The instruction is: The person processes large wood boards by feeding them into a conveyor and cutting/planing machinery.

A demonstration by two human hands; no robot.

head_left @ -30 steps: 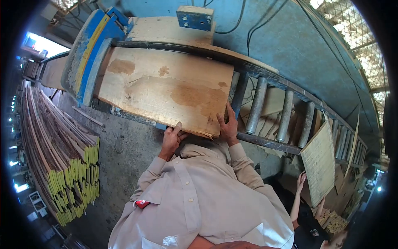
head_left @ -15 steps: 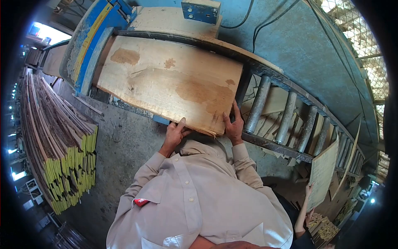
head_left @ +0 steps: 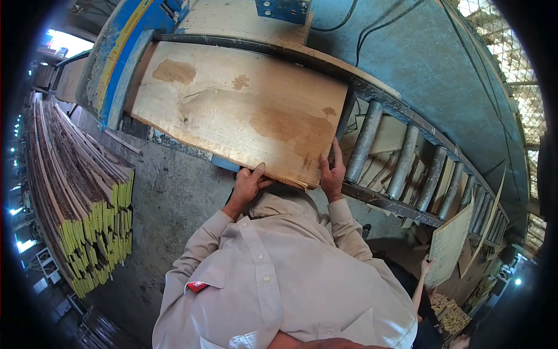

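A wide plywood board (head_left: pixel 232 104) with brown stains lies on the machine bed, its far left end beside the blue and yellow machine frame (head_left: pixel 119 58). My left hand (head_left: pixel 250 183) grips the board's near edge, thumb on top and the fingers partly hidden below. At the near right corner, my right hand (head_left: pixel 332 174) is against the board's right end, with fingers pointing up along it and the thumb by the edge.
Right of the board runs a conveyor with metal rollers (head_left: pixel 364 141). A co-worker's hand (head_left: pixel 427 266) holds a pale board (head_left: pixel 450 244) at the lower right. Yellow-ended stacked boards (head_left: pixel 96 232) stand at the left. Cables hang by the blue wall (head_left: pixel 430 70).
The view has shifted slightly. My hands stay at the same places on the board. The co-worker's pale board has moved slightly left and down in view.
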